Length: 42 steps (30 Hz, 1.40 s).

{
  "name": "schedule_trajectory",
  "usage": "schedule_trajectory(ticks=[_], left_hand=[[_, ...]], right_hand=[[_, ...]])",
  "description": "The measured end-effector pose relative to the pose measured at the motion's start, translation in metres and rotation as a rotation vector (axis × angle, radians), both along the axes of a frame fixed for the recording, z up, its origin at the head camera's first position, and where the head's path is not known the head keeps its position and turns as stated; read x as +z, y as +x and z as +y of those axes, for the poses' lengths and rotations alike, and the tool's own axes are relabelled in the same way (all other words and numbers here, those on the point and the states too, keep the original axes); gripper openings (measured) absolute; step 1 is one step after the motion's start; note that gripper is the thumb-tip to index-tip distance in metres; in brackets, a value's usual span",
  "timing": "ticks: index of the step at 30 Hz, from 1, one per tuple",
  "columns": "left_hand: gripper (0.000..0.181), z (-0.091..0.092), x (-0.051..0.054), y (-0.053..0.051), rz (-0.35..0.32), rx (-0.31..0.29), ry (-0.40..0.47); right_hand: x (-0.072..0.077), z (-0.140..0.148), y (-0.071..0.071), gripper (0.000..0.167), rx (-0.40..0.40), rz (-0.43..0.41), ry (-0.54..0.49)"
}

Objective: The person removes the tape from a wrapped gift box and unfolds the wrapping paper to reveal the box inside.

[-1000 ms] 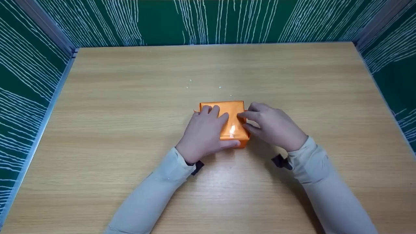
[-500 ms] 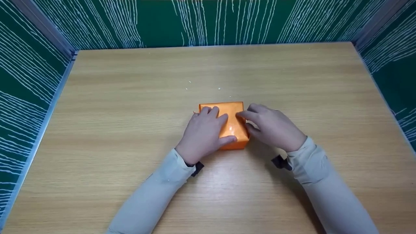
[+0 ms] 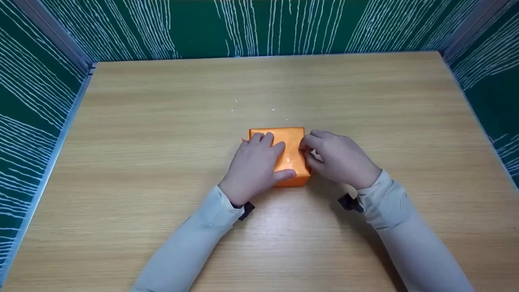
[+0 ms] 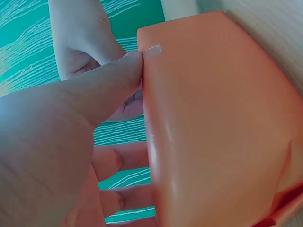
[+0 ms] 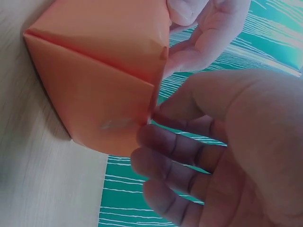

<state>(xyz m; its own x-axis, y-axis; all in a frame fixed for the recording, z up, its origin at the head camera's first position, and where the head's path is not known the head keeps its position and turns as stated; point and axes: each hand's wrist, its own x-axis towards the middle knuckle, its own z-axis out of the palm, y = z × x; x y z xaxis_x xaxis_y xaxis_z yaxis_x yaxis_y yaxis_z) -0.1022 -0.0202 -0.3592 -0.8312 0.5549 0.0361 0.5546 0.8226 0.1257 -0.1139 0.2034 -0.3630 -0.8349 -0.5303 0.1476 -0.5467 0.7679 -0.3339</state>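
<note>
An orange wrapped box sits on the wooden table, between the two hands. Spread across its top in the head view, the left hand rests with its fingers fairly straight and its thumb at the near edge. The right hand is at the box's right edge, where its thumb and index finger pinch the orange paper. Folded paper and a clear bit of tape show on that end in the right wrist view. Another piece of tape lies near a box edge beside the left thumb.
Several tiny white specks lie on the table beyond the box. Green panels with white streaky lines stand along the back and both sides. A black strap piece hangs at the right wrist.
The right index finger has drawn back from the box top to its right edge, closer to the thumb. The left thumb has shifted slightly at the near edge.
</note>
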Motion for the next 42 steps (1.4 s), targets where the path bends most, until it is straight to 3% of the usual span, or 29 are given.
schedule_trajectory(ticks=[3, 10, 16, 23, 32, 42], left_hand=[[0.068, 0.0, 0.0, 0.0, -0.007, -0.001, -0.003], [0.069, 0.001, -0.001, -0.001, -0.006, 0.002, -0.009], [0.069, 0.001, -0.001, 0.0, -0.028, 0.01, -0.005], [0.067, 0.002, -0.001, 0.0, -0.013, 0.004, 0.003], [0.07, 0.003, -0.001, 0.0, -0.057, 0.017, -0.005], [0.067, 0.003, -0.001, 0.001, -0.048, 0.016, 0.008]], right_hand=[[-0.001, -0.002, 0.0, 0.008, -0.027, -0.014, -0.005], [-0.009, -0.012, 0.001, 0.023, -0.142, -0.024, -0.033], [-0.013, -0.019, 0.001, 0.019, -0.208, -0.025, -0.044], [-0.014, -0.019, 0.002, 0.014, -0.229, -0.009, -0.078], [-0.016, -0.02, 0.0, 0.024, -0.268, -0.052, -0.088], [-0.011, -0.02, 0.001, 0.011, -0.25, -0.086, -0.13]])
